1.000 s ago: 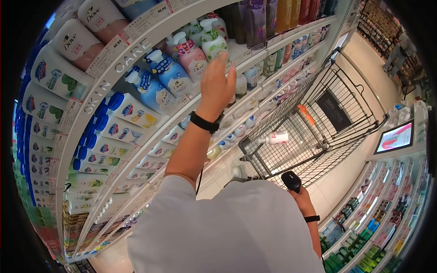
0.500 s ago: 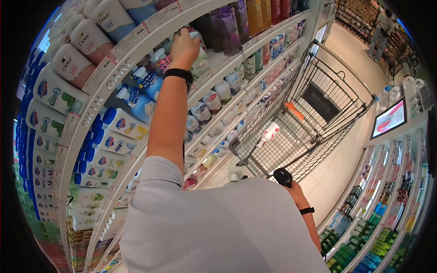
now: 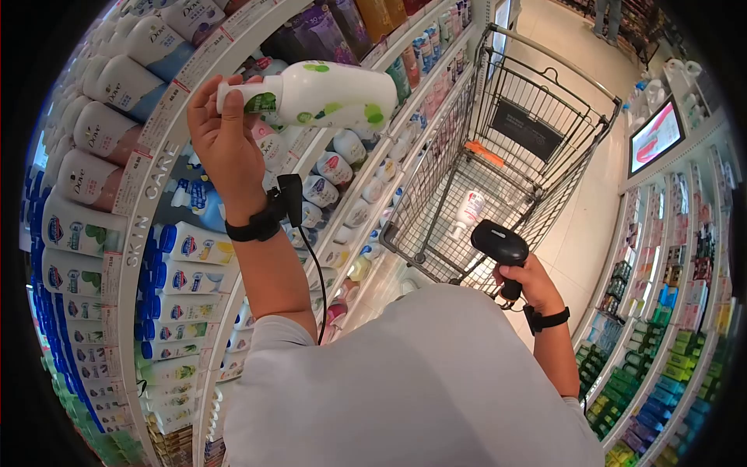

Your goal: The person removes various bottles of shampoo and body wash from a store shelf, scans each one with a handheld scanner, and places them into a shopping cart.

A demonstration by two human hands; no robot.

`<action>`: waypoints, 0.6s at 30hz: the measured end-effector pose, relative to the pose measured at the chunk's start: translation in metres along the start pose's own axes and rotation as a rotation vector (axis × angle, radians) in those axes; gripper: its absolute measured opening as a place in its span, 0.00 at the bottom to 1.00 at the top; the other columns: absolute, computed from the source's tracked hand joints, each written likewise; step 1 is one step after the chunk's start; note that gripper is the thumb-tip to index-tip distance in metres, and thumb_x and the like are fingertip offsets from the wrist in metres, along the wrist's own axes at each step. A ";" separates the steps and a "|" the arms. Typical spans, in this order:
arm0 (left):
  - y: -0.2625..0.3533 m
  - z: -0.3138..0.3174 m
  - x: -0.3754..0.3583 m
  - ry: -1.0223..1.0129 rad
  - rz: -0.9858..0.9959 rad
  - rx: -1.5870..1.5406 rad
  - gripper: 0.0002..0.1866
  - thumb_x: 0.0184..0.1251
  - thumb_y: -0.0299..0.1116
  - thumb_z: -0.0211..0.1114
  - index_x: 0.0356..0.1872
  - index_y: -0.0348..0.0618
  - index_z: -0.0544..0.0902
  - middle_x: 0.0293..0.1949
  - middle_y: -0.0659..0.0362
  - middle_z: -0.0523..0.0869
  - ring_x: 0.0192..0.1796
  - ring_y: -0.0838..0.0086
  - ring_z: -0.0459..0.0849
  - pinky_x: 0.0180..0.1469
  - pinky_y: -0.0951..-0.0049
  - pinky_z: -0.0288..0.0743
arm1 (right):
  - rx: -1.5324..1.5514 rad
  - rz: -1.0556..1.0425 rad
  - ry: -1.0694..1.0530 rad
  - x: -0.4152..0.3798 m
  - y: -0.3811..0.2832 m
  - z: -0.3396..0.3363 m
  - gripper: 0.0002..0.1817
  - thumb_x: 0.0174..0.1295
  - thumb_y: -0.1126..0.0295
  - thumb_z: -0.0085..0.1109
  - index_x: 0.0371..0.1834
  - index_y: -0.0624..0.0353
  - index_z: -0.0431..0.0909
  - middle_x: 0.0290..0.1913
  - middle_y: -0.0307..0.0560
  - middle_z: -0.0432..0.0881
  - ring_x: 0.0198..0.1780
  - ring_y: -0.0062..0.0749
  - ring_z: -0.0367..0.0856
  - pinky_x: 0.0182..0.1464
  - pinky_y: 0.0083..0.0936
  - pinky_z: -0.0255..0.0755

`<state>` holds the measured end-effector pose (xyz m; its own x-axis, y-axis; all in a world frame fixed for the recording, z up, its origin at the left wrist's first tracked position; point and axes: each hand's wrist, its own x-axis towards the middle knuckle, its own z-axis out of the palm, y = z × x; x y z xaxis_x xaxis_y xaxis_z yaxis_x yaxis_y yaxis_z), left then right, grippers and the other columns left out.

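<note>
My left hand [image 3: 227,144] is closed around the top end of a white pump bottle [image 3: 334,95] with green leaf patterns. The bottle lies sideways in the air in front of the shelf, its base pointing right. My right hand [image 3: 531,282] grips the handle of a black barcode scanner [image 3: 500,243], held near the front end of the shopping cart [image 3: 405,247]. Inside the cart lies a white bottle [image 3: 470,208] with a printed label, on its side on the wire bottom.
Shelves of Dove bottles [image 3: 101,131] and blue-capped bottles [image 3: 198,243] rise on the left. On the right are a lit screen [image 3: 652,138] and shelves of small packages [image 3: 661,342]. A person's legs [image 3: 607,19] show far down the aisle.
My left hand has come away from the shelf with the white and green bottle, now turned sideways. My right hand has raised the scanner, which shows more fully.
</note>
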<state>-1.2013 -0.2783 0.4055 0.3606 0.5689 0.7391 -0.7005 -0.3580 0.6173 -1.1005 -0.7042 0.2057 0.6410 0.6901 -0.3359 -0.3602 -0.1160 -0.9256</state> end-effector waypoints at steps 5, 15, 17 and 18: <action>-0.050 0.000 -0.058 -0.322 -0.408 -0.419 0.16 0.72 0.27 0.63 0.58 0.40 0.75 0.53 0.49 0.83 0.54 0.57 0.86 0.59 0.58 0.80 | 0.239 -0.122 -0.289 -0.017 -0.060 0.009 0.30 0.52 0.67 0.70 0.59 0.63 0.75 0.34 0.45 0.83 0.32 0.27 0.80 0.38 0.25 0.76; -0.057 -0.003 -0.097 -0.436 -0.576 -0.773 0.17 0.73 0.28 0.62 0.60 0.46 0.75 0.56 0.48 0.79 0.55 0.57 0.85 0.58 0.38 0.80 | 0.037 0.015 -0.380 -0.028 -0.066 0.007 0.26 0.51 0.70 0.70 0.55 0.64 0.79 0.28 0.41 0.82 0.28 0.22 0.79 0.31 0.19 0.72; -0.055 -0.003 -0.094 -0.476 -0.566 -0.768 0.17 0.73 0.29 0.62 0.61 0.46 0.75 0.57 0.47 0.78 0.55 0.57 0.85 0.58 0.37 0.80 | 0.047 -0.018 -0.381 -0.027 -0.067 0.010 0.25 0.51 0.70 0.70 0.54 0.64 0.79 0.28 0.41 0.82 0.27 0.21 0.78 0.30 0.19 0.72; -0.054 -0.003 -0.094 -0.478 -0.572 -0.768 0.17 0.73 0.29 0.62 0.61 0.46 0.75 0.57 0.47 0.78 0.55 0.57 0.85 0.58 0.37 0.80 | 0.051 -0.053 -0.382 -0.027 -0.067 0.011 0.25 0.51 0.70 0.70 0.54 0.63 0.80 0.29 0.40 0.81 0.27 0.20 0.78 0.29 0.19 0.71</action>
<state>-1.1994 -0.3104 0.3020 0.8457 0.0953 0.5250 -0.4904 0.5268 0.6943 -1.1012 -0.7070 0.2787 0.3643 0.9118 -0.1897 -0.3726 -0.0440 -0.9270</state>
